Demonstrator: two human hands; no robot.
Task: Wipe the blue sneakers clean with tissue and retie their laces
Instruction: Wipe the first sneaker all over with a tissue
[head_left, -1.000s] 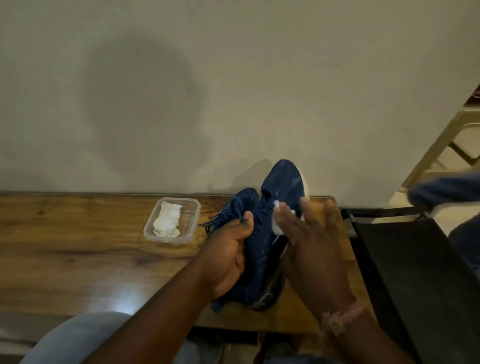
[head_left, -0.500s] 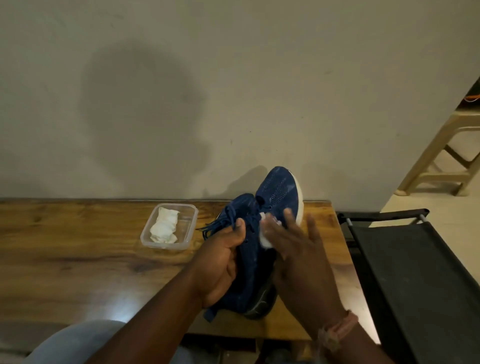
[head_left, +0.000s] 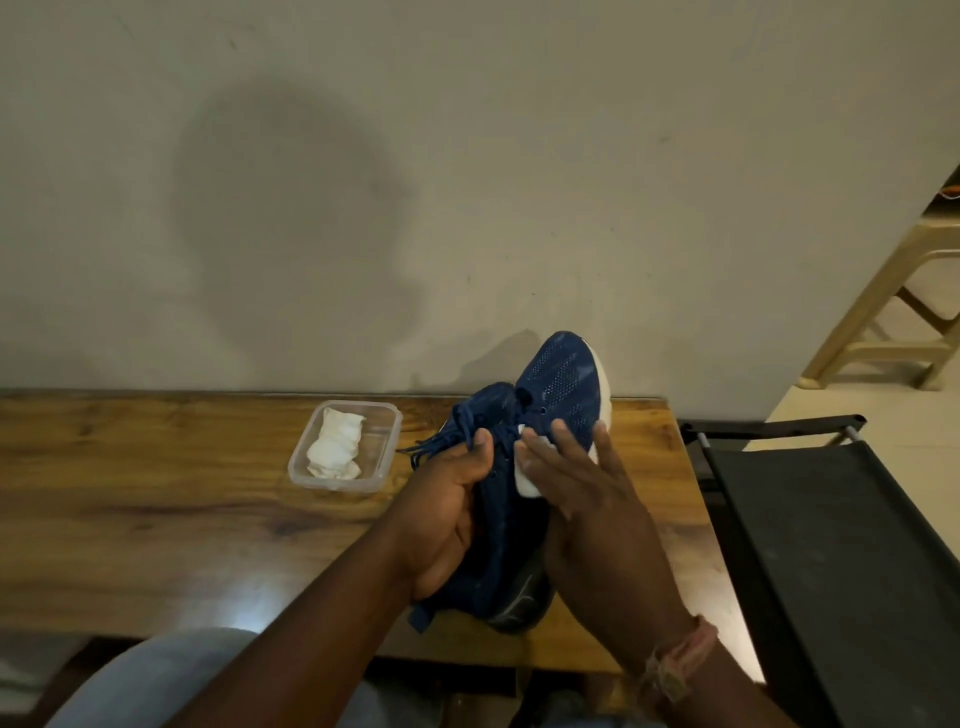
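Note:
A blue mesh sneaker (head_left: 558, 384) with a white sole stands tilted on its heel on the wooden table (head_left: 156, 509), toe up toward the wall. My left hand (head_left: 447, 514) grips its tongue side, thumb near the loose blue laces (head_left: 447, 441). My right hand (head_left: 582, 483) lies with straight fingers on the sneaker's side and presses a white tissue (head_left: 524, 480) against the fabric. A second blue sneaker (head_left: 485, 402) shows partly behind the first, beyond my left hand.
A clear plastic tub (head_left: 384, 452) with wadded white tissue (head_left: 335, 444) sits on the table left of the sneakers. A black folding chair (head_left: 831, 545) stands to the right of the table. A beige plastic stool (head_left: 893, 332) is at far right. The wall is just behind.
My right hand with the tissue has slid down the sneaker's side toward me. The camera view has shifted, and the blue shape at far right is gone from view.

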